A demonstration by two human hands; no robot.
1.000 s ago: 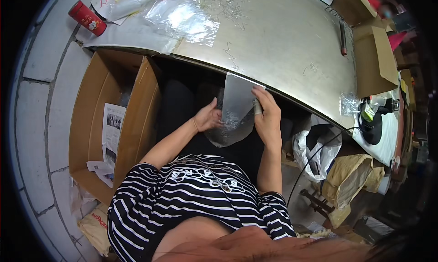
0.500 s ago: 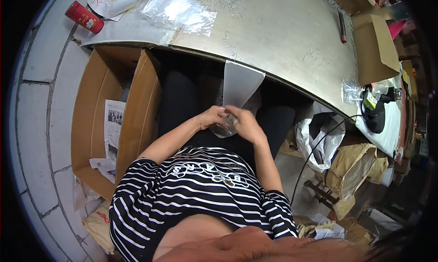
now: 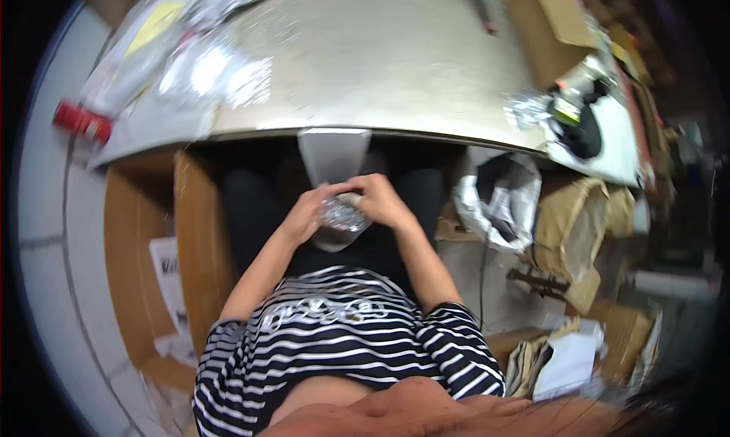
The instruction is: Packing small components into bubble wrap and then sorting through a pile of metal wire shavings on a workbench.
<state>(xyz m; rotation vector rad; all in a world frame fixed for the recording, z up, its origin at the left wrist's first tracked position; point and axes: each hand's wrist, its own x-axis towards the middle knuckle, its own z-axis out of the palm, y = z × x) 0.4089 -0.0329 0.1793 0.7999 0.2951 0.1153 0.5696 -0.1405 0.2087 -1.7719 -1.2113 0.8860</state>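
Above my lap, a clear plastic bag (image 3: 340, 222) with shiny, silvery contents sits between my two hands. My left hand (image 3: 307, 211) closes on its left side, and my right hand (image 3: 379, 200) closes on its upper right side. The fingers of both hands meet at the bag's top. Just beyond them a translucent pale sheet (image 3: 334, 154) slopes down from the table's near edge, narrowing toward my fingers. What the shiny contents are, I cannot make out through the blur.
Ahead lies the metal-topped table (image 3: 380, 72), with clear plastic packaging (image 3: 209, 76) and a red can (image 3: 82, 123) at left. An open cardboard box (image 3: 199, 232) stands left of my legs. On the right are a white bag (image 3: 498, 205) and a brown paper sack (image 3: 572, 228).
The whole view has swung, so the table now lies more level. My hands have come together around the top of the bag, and more of its shiny contents shows.
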